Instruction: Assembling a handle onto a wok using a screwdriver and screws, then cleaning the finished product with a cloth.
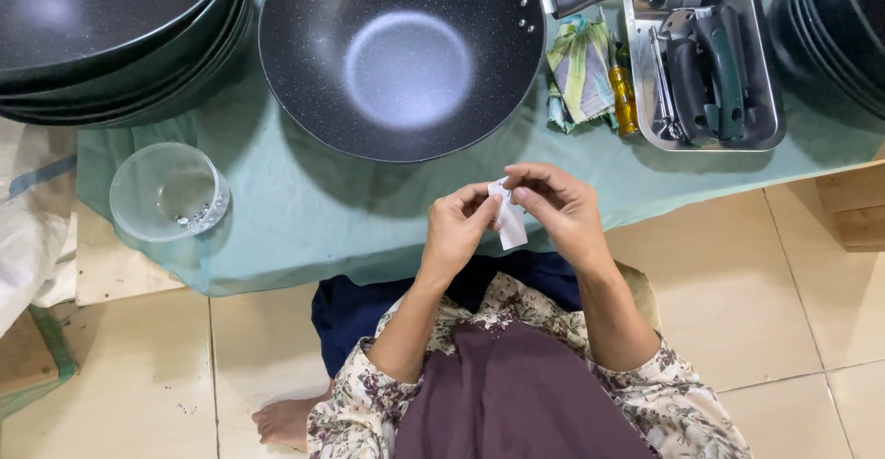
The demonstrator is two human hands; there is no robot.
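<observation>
We've got our left hand [454, 230] and right hand [562, 208] both pinching a small white paper tab [510, 224] just short of the speckled wok [401, 53], so it looks unstuck, handle already on.

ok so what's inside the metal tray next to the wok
The metal tray holds dark pan handles, one of them green, plus some metal fittings. The handles are piled up, so whatever lies beneath them cannot be seen.
</observation>
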